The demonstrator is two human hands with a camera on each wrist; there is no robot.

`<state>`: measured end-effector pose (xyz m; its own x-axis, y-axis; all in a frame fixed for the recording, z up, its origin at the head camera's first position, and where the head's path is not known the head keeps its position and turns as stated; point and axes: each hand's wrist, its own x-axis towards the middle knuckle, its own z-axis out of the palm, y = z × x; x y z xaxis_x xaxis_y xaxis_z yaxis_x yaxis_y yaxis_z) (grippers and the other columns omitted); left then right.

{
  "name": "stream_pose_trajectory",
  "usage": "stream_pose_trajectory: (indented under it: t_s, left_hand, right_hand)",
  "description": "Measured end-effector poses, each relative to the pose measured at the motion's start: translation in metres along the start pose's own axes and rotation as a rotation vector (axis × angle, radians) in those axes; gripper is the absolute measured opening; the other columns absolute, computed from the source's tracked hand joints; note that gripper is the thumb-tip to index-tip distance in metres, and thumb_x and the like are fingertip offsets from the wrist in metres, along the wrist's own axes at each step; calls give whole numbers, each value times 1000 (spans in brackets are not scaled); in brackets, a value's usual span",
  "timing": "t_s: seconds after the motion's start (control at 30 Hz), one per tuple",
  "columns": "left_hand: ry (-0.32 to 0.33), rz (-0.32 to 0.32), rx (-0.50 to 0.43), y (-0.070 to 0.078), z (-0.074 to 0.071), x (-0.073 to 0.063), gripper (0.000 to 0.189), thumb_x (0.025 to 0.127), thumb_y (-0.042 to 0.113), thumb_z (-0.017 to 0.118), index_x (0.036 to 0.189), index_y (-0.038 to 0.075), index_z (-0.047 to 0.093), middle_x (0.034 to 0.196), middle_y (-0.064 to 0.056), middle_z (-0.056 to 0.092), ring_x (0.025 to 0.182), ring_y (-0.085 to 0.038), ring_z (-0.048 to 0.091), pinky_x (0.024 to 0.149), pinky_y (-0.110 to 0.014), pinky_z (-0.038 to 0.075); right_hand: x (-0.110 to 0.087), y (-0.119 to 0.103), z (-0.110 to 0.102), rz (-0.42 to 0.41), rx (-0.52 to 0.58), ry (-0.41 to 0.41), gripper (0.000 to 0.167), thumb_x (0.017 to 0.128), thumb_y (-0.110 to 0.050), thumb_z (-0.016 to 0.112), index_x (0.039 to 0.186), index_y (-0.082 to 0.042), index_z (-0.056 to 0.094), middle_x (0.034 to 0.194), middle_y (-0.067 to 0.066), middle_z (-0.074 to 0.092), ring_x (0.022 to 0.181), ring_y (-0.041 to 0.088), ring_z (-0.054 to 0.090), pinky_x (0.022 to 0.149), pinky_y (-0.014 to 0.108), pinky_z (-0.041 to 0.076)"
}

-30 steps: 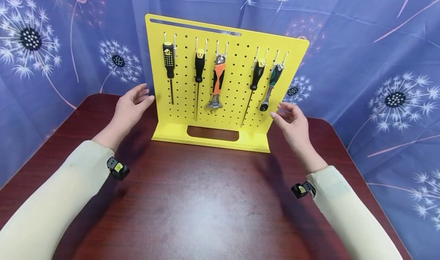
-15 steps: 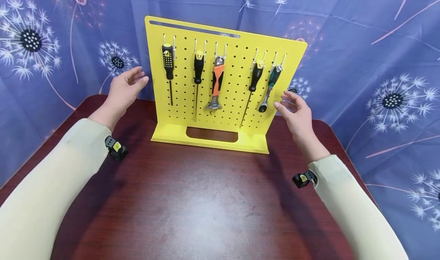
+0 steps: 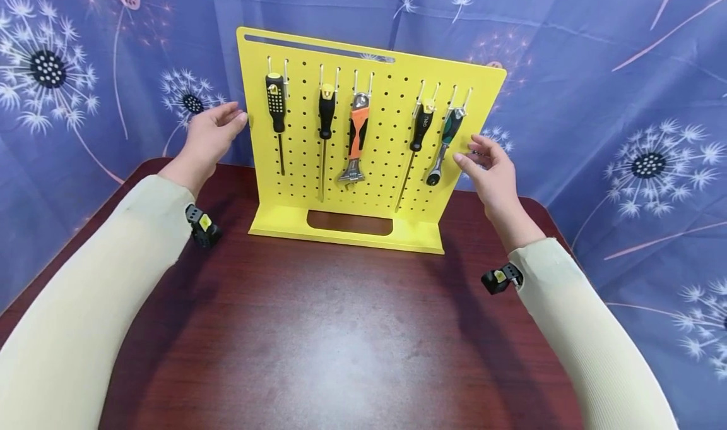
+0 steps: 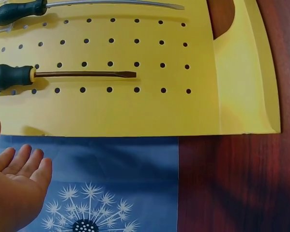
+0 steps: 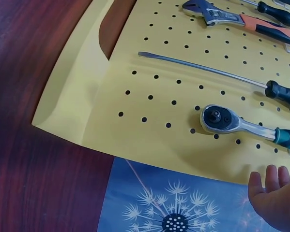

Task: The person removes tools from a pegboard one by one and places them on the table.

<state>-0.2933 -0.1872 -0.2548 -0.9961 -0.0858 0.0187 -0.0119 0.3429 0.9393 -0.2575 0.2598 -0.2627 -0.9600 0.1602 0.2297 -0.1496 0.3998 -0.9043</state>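
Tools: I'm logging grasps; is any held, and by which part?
None: all five tools hang on the board, the left hand and right hand by its edges.

The yellow pegboard [image 3: 379, 127], slotted along its top, stands upright on the table [image 3: 341, 329], its perforated face forward and its base folded outward. 5 tools hang on it, handles up, from left to right: a dotted-handled screwdriver [image 3: 277, 111], a black-handled screwdriver [image 3: 326, 117], an orange-and-black adjustable wrench [image 3: 358, 133], a deli-marked screwdriver [image 3: 421, 128] and a green-and-black ratchet [image 3: 450, 129]. The last 2 slant in the head view.
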Motion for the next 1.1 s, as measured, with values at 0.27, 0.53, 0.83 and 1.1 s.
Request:
stream_pose_trajectory:
  t_s: [0.27,0.53,0.83,1.1]
  left_hand:
    - [5,-20,-56,1,8,8,62,108,36,48,162,13,28,167,-9,33,152,-23,39,127,-35,36]
    - [29,-19,-115,-1,10,14,55,108,31,50,157,7,39,165,-9,36,151,-22,41,125,-33,38]
    - [70,-64,-234,-3,13,20,50,104,27,60,148,5,52,158,-8,50,123,-11,62,122,-33,43]
    - [153,-102,-333,-11,19,28,44,100,25,67,138,4,63,93,15,65,81,-1,62,109,-31,53]
  right_hand:
    - [5,0,0,-4,28,3,62,99,-23,67,156,-13,43,121,-17,51,112,-3,52,102,19,48]
    - [9,0,3,21,16,10,63,99,-27,67,156,-14,43,116,-19,49,111,-2,50,104,24,48]
    - [13,-1,11,13,55,10,60,99,-26,68,152,-10,46,112,-19,50,109,0,50,102,24,47]
    - [21,0,22,51,201,44,48,97,-16,70,140,-6,54,107,-13,54,102,0,56,100,28,51]
